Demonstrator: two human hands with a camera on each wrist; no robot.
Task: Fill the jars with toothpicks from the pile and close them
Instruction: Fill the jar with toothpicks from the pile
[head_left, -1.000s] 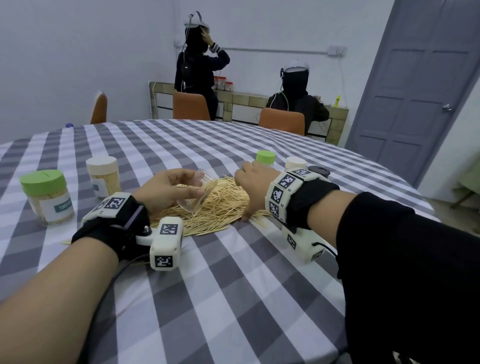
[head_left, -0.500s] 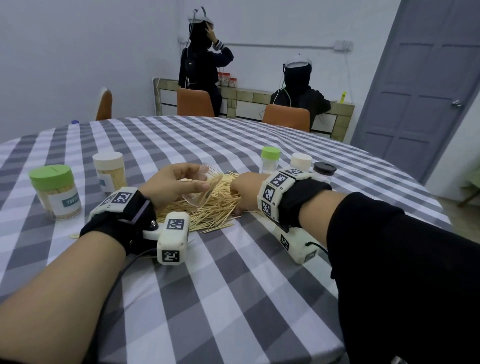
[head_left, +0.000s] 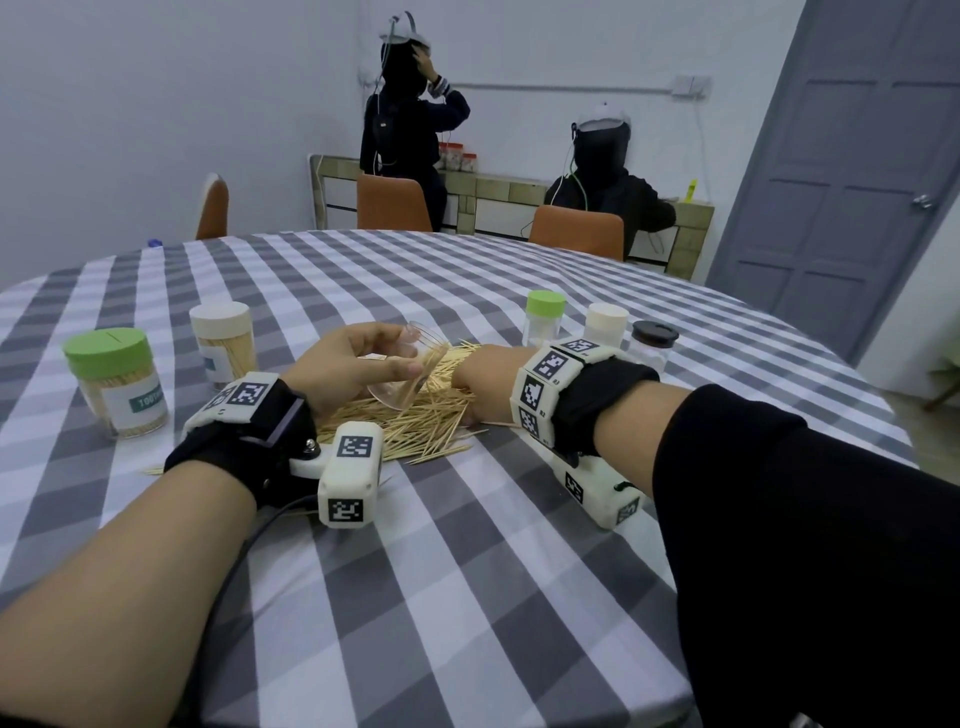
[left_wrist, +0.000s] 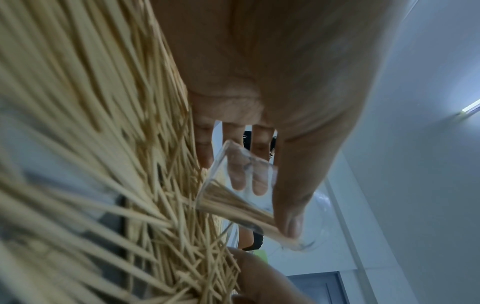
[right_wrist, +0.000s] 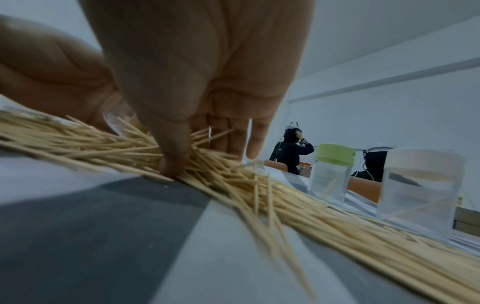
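1. The jar (head_left: 410, 371) held at the pile is made of clear, glossy plastic – the fingers are seen through its wall.
2. The toothpicks (head_left: 415, 415) are of pale, matt wood.
3. The table (head_left: 467, 571) is covered with a checked cloth of grey and white – smooth and matt.
4. The green lid (head_left: 106, 351) looks like matt plastic.

Left hand (head_left: 353, 364) curled, gripping; right hand (head_left: 485, 374) fingers down, pinching.

Dim, even indoor light; wrist views blurred, edges warped.
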